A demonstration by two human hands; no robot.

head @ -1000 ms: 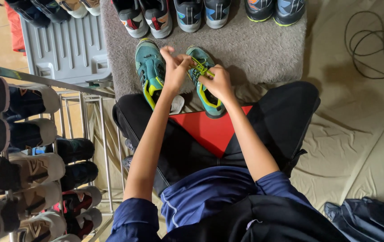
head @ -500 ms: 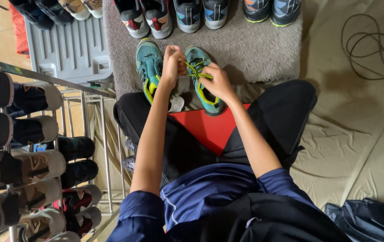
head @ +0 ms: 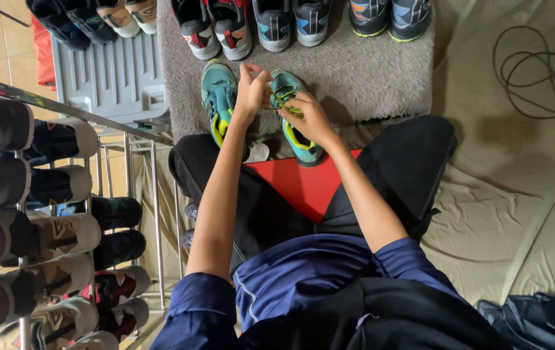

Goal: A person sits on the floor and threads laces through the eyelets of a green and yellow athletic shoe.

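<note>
Two teal sneakers with yellow trim stand on a grey mat (head: 368, 71) in front of my crossed legs. My left hand (head: 251, 91) pinches the yellow lace (head: 282, 102) of the right-hand teal sneaker (head: 298, 133) and pulls it up. My right hand (head: 310, 116) rests on that same sneaker and grips the lace near the eyelets. The other teal sneaker (head: 218, 97) stands just left of my left wrist, untouched.
A row of several sneakers (head: 277, 23) lines the mat's far edge. A metal shoe rack (head: 64, 220) full of shoes stands at left, a grey plastic panel (head: 106, 78) behind it. A coiled cable (head: 536, 71) lies on beige cloth (head: 517, 207) at right.
Both hands have stayed on the right-hand teal sneaker's lace. My left hand has risen a little, drawing the lace up, while the right keeps its hold lower down.
</note>
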